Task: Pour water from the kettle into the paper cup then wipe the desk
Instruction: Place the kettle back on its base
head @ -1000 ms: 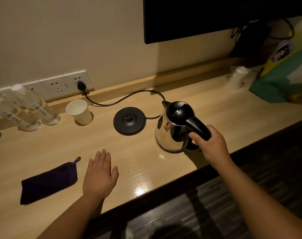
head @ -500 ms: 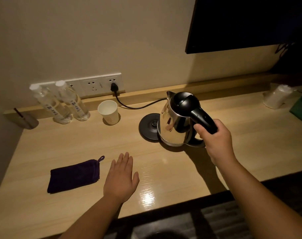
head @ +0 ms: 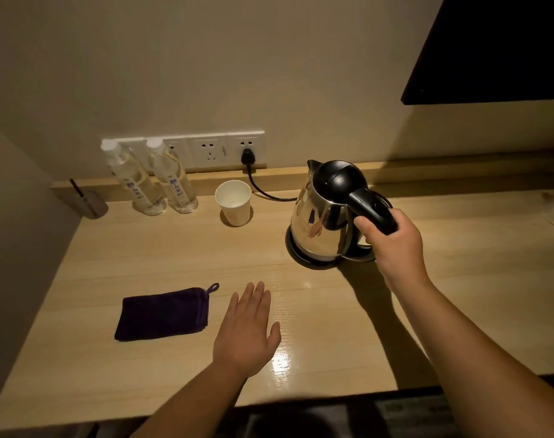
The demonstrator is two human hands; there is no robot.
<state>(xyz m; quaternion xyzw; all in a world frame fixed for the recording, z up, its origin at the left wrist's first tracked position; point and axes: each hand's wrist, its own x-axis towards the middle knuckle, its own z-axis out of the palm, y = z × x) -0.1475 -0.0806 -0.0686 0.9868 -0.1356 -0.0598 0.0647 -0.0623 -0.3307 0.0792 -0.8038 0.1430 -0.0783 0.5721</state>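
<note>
A mirror-bright steel kettle [head: 320,229] with glossy black lid and handle sits on a pale wood-grain desk [head: 459,295]. Left of the kettle: a white paper cup [head: 233,203] bearing a faint orange motif, blue-lettered clear bottles [head: 155,181], a deep purple cloth [head: 163,312].

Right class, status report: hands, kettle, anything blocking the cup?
Right hand gripping kettle handle. Left hand flat on desk, empty. Paper cup upright, path clear.
</note>
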